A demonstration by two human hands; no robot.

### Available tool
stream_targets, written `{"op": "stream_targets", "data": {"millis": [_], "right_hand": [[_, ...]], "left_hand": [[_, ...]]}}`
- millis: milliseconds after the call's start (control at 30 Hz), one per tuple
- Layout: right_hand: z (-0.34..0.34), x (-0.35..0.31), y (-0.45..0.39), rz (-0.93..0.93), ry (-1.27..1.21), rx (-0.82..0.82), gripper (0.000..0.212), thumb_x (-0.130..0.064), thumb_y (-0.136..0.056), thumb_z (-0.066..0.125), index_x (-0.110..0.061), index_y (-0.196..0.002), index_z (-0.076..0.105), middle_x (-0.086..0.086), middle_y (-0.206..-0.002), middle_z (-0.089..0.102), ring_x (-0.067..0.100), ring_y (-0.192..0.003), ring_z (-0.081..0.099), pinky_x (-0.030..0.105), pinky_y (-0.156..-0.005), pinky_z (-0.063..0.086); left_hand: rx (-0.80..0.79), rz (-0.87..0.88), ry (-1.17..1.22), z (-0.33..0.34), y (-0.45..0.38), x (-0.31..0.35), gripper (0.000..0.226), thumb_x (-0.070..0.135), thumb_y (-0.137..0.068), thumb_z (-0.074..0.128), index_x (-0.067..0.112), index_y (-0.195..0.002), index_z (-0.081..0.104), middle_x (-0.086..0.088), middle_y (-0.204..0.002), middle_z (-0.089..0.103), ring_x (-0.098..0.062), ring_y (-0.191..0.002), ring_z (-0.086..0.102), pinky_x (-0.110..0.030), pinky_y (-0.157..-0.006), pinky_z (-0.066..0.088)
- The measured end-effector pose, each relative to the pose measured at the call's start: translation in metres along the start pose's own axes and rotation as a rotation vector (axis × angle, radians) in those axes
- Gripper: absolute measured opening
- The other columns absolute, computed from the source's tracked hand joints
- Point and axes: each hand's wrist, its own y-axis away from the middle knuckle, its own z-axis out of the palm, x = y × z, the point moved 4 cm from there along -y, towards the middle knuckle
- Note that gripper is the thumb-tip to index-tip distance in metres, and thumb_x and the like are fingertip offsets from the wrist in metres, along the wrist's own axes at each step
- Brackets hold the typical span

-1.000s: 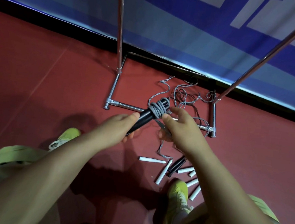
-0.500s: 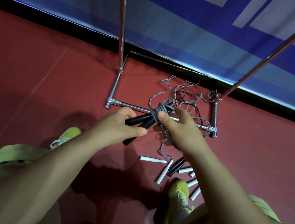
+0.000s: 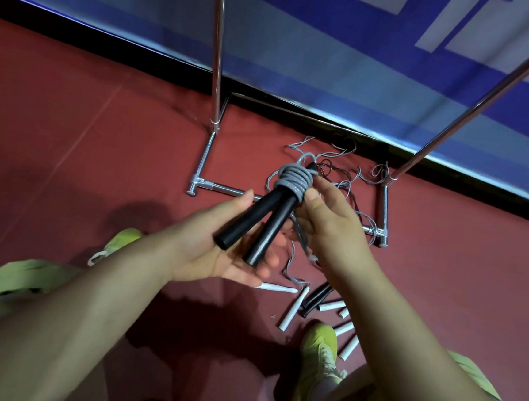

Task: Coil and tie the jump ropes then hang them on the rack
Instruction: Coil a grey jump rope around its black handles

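Observation:
A jump rope with two black handles point(image 3: 255, 222) has its grey cord coiled point(image 3: 293, 180) around the handles' far ends. The handles splay apart and lie across the upturned palm of my left hand point(image 3: 207, 253), whose fingers are nearly straight beneath them. My right hand point(image 3: 334, 232) pinches the grey coil with the thumb on top, and a loose cord end hangs below it. The metal rack's base point(image 3: 226, 188) lies on the red floor behind my hands, and its upright point(image 3: 218, 52) rises at centre.
More tangled grey and black ropes point(image 3: 339, 171) lie inside the rack base. Several white handles point(image 3: 292, 308) and a black pair point(image 3: 315, 299) lie by my right shoe point(image 3: 320, 349). A slanted rack pole point(image 3: 476, 103) crosses at upper right. A blue wall banner point(image 3: 334, 46) is behind.
The two black handles have swung toward me and spread apart. My left hand has turned palm up and loosened from gripping them. The right hand stays on the coil.

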Motion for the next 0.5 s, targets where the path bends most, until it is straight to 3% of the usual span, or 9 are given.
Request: {"op": "stream_targets", "data": {"millis": [67, 133, 300, 400, 500], "right_hand": [[0.001, -0.002, 0.001, -0.008, -0.024, -0.019, 0.036, -0.016, -0.102, 0.037, -0.009, -0.138, 0.037, -0.015, -0.047, 0.053, -0.001, -0.041, 0.050, 0.016, -0.048, 0.041], [0.002, -0.003, 0.003, -0.009, -0.030, -0.031, 0.037, -0.017, -0.102, 0.038, -0.008, -0.138, 0.037, -0.015, -0.049, 0.054, -0.001, -0.043, 0.050, 0.016, -0.047, 0.040], [0.003, -0.003, 0.003, 0.109, -0.005, -0.040, 0.039, -0.020, -0.101, 0.043, -0.011, -0.139, 0.037, 0.006, -0.087, 0.064, 0.017, -0.060, 0.064, 0.029, -0.059, 0.053], [0.000, 0.001, 0.003, 0.147, 0.189, -0.030, 0.036, -0.029, -0.100, 0.044, -0.009, -0.130, 0.044, 0.006, -0.076, 0.059, 0.019, -0.058, 0.060, 0.029, -0.057, 0.052], [-0.003, 0.002, 0.003, 0.104, 0.298, -0.017, 0.027, -0.032, -0.099, 0.046, -0.012, -0.117, 0.047, 0.004, -0.068, 0.061, 0.014, -0.054, 0.057, 0.022, -0.055, 0.050]], "left_hand": [[-0.002, 0.007, 0.016, 0.001, 0.002, 0.001, 0.072, 0.066, -0.073, 0.035, 0.007, -0.088, 0.074, -0.008, -0.072, 0.063, -0.020, -0.062, 0.060, -0.038, -0.070, 0.056], [0.022, 0.004, -0.002, 0.000, 0.003, 0.004, 0.069, 0.066, -0.072, 0.037, 0.009, -0.081, 0.075, -0.007, -0.069, 0.061, -0.018, -0.059, 0.057, -0.035, -0.066, 0.056], [0.144, 0.041, -0.058, -0.003, 0.003, 0.006, 0.058, 0.059, -0.067, 0.045, 0.007, -0.077, 0.068, -0.007, -0.062, 0.061, -0.016, -0.050, 0.056, -0.031, -0.060, 0.051], [0.251, 0.078, -0.109, -0.007, 0.001, 0.005, 0.051, 0.056, -0.070, 0.050, 0.009, -0.077, 0.068, -0.009, -0.064, 0.063, -0.016, -0.052, 0.057, -0.029, -0.059, 0.050], [0.364, 0.124, -0.263, -0.012, 0.001, 0.008, 0.043, 0.047, -0.088, 0.047, 0.010, -0.081, 0.067, -0.007, -0.064, 0.064, -0.017, -0.053, 0.057, -0.025, -0.056, 0.048]]}}
